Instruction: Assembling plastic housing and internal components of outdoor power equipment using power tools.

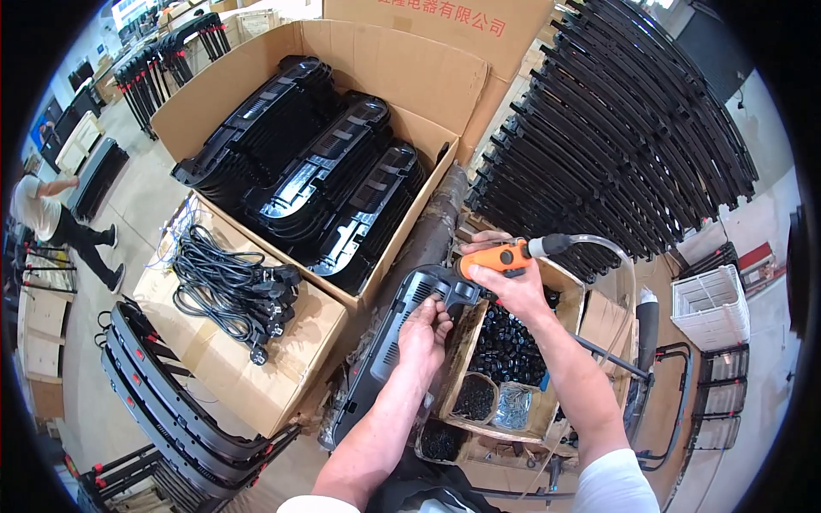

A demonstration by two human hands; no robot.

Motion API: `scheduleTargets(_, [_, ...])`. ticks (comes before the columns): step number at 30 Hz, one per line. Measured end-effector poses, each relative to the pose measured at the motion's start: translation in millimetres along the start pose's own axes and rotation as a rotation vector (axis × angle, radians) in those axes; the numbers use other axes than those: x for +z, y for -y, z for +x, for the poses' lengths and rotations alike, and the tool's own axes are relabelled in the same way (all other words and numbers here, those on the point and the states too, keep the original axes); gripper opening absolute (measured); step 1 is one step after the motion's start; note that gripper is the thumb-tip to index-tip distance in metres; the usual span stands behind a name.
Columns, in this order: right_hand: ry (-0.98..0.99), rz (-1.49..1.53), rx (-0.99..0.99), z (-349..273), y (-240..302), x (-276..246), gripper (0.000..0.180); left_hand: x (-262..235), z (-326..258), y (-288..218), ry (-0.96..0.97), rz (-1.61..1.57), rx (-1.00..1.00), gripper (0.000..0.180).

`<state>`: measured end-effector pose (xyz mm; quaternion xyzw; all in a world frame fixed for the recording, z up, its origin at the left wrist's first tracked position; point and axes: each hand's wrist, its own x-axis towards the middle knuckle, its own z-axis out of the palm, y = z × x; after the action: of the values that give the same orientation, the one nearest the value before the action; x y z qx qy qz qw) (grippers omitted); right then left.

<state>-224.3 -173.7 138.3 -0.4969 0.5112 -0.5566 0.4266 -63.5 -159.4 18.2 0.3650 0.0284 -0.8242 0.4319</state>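
An orange pneumatic screwdriver (493,258) with a clear hose is gripped in my right hand (519,291), at the upper end of a long black plastic housing (395,329) with vent slots. My left hand (425,335) rests over that housing. Its fingers are curled and pinched together; what they hold, if anything, is too small to make out. Where the driver's tip meets the work is hidden. Just right of the housing stands a parts tray (453,385) holding many small black plastic parts (505,346), dark screws (475,398) and silvery screws (513,405).
A cardboard box (402,120) of stacked glossy black covers (321,162) stands beyond my left hand. Bundled black power cords (227,282) lie on a closed carton (299,389). Black frames (607,137) are stacked at right, near a white crate (710,306). Another person (60,214) walks far left.
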Motion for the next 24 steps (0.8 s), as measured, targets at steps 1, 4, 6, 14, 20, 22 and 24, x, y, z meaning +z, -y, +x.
scheduleTargets(1, [0.002, -0.003, 0.001, -2.6, 7.5, 2.6, 0.049, -0.9, 3.8, -1.7, -0.008, -0.037, -0.013, 0.022])
scheduleTargets(4, [0.076, 0.017, 0.102, -10.6, 22.1, 10.6, 0.051, -4.1, 10.7, -8.8, 0.044, -0.242, -0.082, 0.025])
scheduleTargets(6, [0.127, 0.043, 0.119, -16.4, 26.0, 15.9, 0.052, -1.0, 12.4, -10.5, -0.002, -0.267, -0.094, 0.026])
scheduleTargets(14, [0.156, -0.030, 0.132, -20.9, 28.1, 26.0, 0.052, -11.4, 15.7, -17.0, 0.133, -0.393, -0.172, 0.025])
scheduleTargets(20, [0.133, -0.064, 0.111, -18.3, 22.3, 37.1, 0.055, -17.8, 14.8, -17.7, 0.175, -0.395, -0.179, 0.025])
scheduleTargets(22, [0.133, -0.070, 0.094, -16.5, 18.3, 43.8, 0.054, -18.2, 17.4, -18.8, 0.158, -0.407, -0.176, 0.026])
scheduleTargets(24, [0.134, -0.072, 0.076, -13.1, 14.3, 50.4, 0.053, -15.9, 19.7, -21.8, 0.140, -0.417, -0.169, 0.027])
